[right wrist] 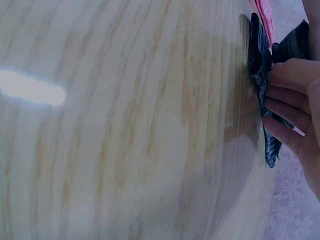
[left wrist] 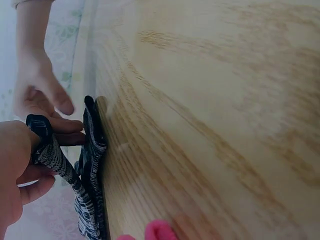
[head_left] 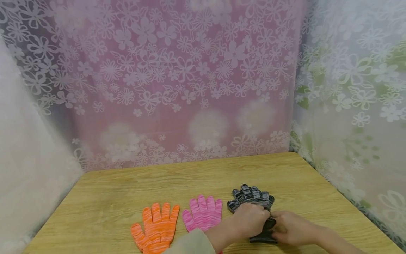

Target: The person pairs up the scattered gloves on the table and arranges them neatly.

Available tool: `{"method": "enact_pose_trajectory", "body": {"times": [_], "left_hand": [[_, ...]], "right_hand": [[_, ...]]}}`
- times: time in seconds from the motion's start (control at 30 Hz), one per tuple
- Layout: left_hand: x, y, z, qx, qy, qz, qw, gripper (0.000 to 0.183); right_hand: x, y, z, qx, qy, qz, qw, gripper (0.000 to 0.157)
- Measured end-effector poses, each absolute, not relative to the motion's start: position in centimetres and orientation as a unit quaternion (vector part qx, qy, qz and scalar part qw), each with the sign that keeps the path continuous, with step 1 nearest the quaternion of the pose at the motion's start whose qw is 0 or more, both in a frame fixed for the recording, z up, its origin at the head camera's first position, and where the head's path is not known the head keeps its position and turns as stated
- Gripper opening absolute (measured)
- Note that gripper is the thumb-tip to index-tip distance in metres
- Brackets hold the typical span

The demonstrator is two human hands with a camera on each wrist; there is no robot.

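A black-and-grey knitted glove (head_left: 253, 197) lies palm-flat toward the right of the table, fingers pointing away from me. Its cuff end is parted into two layers, one raised above the other. My left hand (head_left: 250, 220) pinches the raised layer (left wrist: 57, 162) near its cuff. From the right, my right hand (head_left: 293, 227) reaches in with fairly straight fingers. In the left wrist view, those fingers touch the lower layer (left wrist: 94, 135), while the thumb stands apart from it. The right wrist view shows the fingers (right wrist: 287, 102) against the dark knit. Whether the layers are one glove or two, I cannot tell.
An orange glove (head_left: 158, 225) and a pink glove (head_left: 204, 213) lie to the left, both partly hidden by my left arm and sleeve (head_left: 193, 243). The wooden table (head_left: 142, 183) ends at flower-patterned curtains (head_left: 190, 81) behind and on the right.
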State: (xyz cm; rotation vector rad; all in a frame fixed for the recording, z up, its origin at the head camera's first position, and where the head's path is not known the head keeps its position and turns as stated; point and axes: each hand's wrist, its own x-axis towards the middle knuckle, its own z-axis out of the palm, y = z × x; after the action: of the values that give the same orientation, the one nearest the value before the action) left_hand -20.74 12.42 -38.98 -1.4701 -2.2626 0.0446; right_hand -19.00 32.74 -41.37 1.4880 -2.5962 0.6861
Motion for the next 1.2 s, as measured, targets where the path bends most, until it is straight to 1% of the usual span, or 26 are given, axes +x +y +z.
{"method": "enact_pose_trajectory", "body": {"times": [0.13,0.2,0.23,0.3,0.4,0.5,0.57,0.63,0.73,0.8,0.93,1.0,1.1,1.2], "left_hand": [[-20.7,12.1,-39.5,-0.559,-0.791,0.057,0.242,0.013],[-20.7,12.1,-39.8,-0.574,-0.771,0.082,0.262,0.015],[-20.6,12.1,-39.9,-0.581,-0.76,0.099,0.274,0.016],[-20.5,12.1,-40.1,-0.593,-0.742,0.128,0.284,0.017],[-20.2,12.4,-40.2,-0.607,-0.731,0.16,0.268,0.019],[-19.9,12.6,-40.3,-0.609,-0.74,0.169,0.231,0.017],[-19.8,12.7,-40.4,-0.603,-0.748,0.167,0.221,0.017],[-19.7,12.7,-40.5,-0.595,-0.757,0.156,0.219,0.016],[-19.9,12.4,-40.5,-0.586,-0.773,0.128,0.208,0.02],[-20.2,12.1,-40.3,-0.584,-0.779,0.116,0.195,0.024],[-20.7,11.2,-40.2,-0.593,-0.779,0.122,0.162,0.024],[-20.9,10.8,-40.2,-0.599,-0.773,0.135,0.156,0.024],[-21.0,10.3,-40.3,-0.611,-0.758,0.153,0.169,0.024],[-21.2,10.1,-40.4,-0.621,-0.74,0.167,0.197,0.025]], "right_hand": [[-19.2,33.3,-41.3,0.472,-0.835,0.281,0.025,0.03],[-19.3,33.5,-41.3,0.454,-0.839,0.299,0.011,0.032],[-19.3,33.6,-41.3,0.442,-0.844,0.303,0.006,0.032],[-19.3,33.7,-41.2,0.419,-0.854,0.307,-0.007,0.027],[-19.3,33.5,-41.1,0.393,-0.868,0.302,-0.011,0.019],[-19.2,33.0,-41.1,0.372,-0.884,0.282,0.007,0.009],[-19.2,32.7,-41.2,0.359,-0.896,0.261,0.022,0.004],[-19.3,32.5,-41.3,0.348,-0.908,0.232,0.038,0.007],[-19.4,32.3,-41.7,0.351,-0.915,0.187,0.063,0.012],[-19.5,32.3,-41.9,0.363,-0.914,0.159,0.085,0.015],[-19.7,32.3,-42.0,0.396,-0.902,0.123,0.121,0.021],[-19.9,32.1,-42.0,0.42,-0.89,0.113,0.138,0.025],[-20.0,31.8,-42.1,0.464,-0.864,0.095,0.172,0.029],[-20.1,31.7,-42.0,0.491,-0.848,0.089,0.181,0.025]]}}
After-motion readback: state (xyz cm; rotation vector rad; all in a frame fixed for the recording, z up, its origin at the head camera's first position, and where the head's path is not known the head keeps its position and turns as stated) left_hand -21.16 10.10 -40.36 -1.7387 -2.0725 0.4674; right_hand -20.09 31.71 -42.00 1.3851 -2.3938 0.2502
